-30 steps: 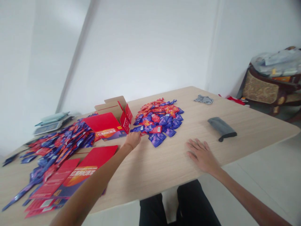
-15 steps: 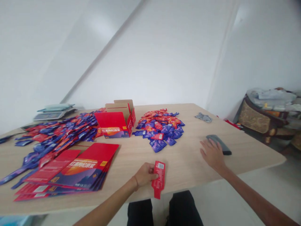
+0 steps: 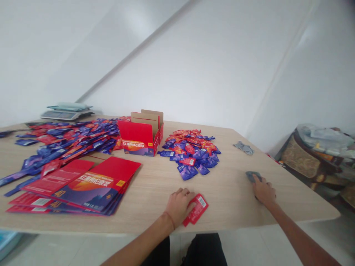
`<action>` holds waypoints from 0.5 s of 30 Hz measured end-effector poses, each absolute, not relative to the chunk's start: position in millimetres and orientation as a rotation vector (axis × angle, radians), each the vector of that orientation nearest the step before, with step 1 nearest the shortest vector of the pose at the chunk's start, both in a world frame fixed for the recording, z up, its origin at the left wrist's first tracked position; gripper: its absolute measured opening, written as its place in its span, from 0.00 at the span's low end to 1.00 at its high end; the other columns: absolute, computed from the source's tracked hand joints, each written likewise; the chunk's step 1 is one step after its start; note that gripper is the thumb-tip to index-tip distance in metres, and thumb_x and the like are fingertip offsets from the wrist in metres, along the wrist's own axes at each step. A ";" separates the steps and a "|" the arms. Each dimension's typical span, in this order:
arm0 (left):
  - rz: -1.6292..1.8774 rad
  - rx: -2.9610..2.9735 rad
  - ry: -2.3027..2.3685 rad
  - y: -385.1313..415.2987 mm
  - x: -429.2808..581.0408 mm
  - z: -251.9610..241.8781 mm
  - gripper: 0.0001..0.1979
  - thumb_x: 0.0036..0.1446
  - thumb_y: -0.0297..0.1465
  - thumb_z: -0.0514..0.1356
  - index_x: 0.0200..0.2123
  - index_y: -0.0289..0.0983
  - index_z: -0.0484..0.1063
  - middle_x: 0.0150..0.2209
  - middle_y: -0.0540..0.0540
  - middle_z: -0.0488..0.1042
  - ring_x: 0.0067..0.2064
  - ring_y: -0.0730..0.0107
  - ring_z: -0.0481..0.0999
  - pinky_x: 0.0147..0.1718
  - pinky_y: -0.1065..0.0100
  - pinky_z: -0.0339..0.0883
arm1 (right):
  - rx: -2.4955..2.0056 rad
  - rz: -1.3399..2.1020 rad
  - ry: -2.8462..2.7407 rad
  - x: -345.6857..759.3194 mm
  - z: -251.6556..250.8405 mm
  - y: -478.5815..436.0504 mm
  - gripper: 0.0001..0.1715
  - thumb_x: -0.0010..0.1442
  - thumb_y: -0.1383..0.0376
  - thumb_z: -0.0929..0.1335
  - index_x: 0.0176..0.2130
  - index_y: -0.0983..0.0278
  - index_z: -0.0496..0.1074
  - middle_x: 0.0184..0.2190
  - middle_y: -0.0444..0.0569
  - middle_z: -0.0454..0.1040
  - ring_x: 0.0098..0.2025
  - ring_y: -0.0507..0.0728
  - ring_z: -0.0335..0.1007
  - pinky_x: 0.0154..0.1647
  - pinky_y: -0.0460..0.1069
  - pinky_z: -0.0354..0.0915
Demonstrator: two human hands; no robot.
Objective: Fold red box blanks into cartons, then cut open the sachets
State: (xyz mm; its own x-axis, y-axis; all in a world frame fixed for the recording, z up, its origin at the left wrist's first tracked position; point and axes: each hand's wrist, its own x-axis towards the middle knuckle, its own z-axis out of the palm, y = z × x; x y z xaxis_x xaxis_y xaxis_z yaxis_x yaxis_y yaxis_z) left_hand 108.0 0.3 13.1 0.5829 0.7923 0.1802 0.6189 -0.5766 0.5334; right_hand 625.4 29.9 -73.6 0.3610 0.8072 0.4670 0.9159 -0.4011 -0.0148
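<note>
A flat red sachet with a white barcode label lies at the near edge of the table. My left hand rests over its left side, fingers bent and thumb hidden, keeping hold of it. Farther right, my right hand is closed over a dark grey folded cloth, most of which is under the palm and fingers. Beyond my left hand spreads a heap of red and purple sachets.
Flattened red and purple cartons are stacked at the left. Behind them lie a larger sachet pile and open red boxes. A scale stands far left; a light grey cloth lies right. A cluttered armchair is beyond the table.
My left hand has turned palm down, laying the red sachet flatter and tilting it rightward. My right hand has gone from lying beside the dark grey cloth to gripping it. The view has shifted slightly.
</note>
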 end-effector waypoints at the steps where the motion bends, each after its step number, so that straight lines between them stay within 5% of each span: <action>1: 0.603 2.496 1.084 -4.0 99.1 12.6 0.17 0.69 0.35 0.59 0.58 0.46 0.77 0.52 0.41 0.80 0.53 0.53 0.77 0.54 0.56 0.72 | -2.359 -0.557 -1.533 624.6 -68.8 28.6 0.34 0.69 0.58 0.55 0.66 0.64 0.71 0.54 0.70 0.75 0.45 0.73 0.76 0.42 0.67 0.70; 4: 0.749 2.706 0.765 -18.4 70.0 6.4 0.14 0.73 0.32 0.54 0.57 0.42 0.76 0.52 0.43 0.81 0.52 0.60 0.79 0.52 0.61 0.74 | -2.282 -0.520 -1.532 609.3 -45.6 22.9 0.32 0.69 0.61 0.58 0.66 0.65 0.70 0.50 0.64 0.78 0.44 0.67 0.77 0.46 0.60 0.72; 10: 0.829 2.862 0.520 -36.3 46.3 -15.2 0.10 0.75 0.31 0.56 0.50 0.40 0.78 0.51 0.47 0.83 0.54 0.62 0.82 0.56 0.62 0.78 | -1.718 -0.436 -1.637 510.5 10.9 -1.7 0.28 0.70 0.58 0.62 0.65 0.61 0.71 0.59 0.56 0.76 0.58 0.64 0.74 0.61 0.58 0.69; 15: 0.864 2.919 0.505 -35.6 48.9 -28.5 0.14 0.74 0.28 0.56 0.56 0.39 0.77 0.55 0.46 0.83 0.58 0.62 0.82 0.60 0.61 0.78 | -1.516 -0.295 -1.874 406.6 38.0 -37.5 0.27 0.71 0.61 0.64 0.67 0.56 0.69 0.62 0.52 0.74 0.62 0.62 0.72 0.64 0.59 0.69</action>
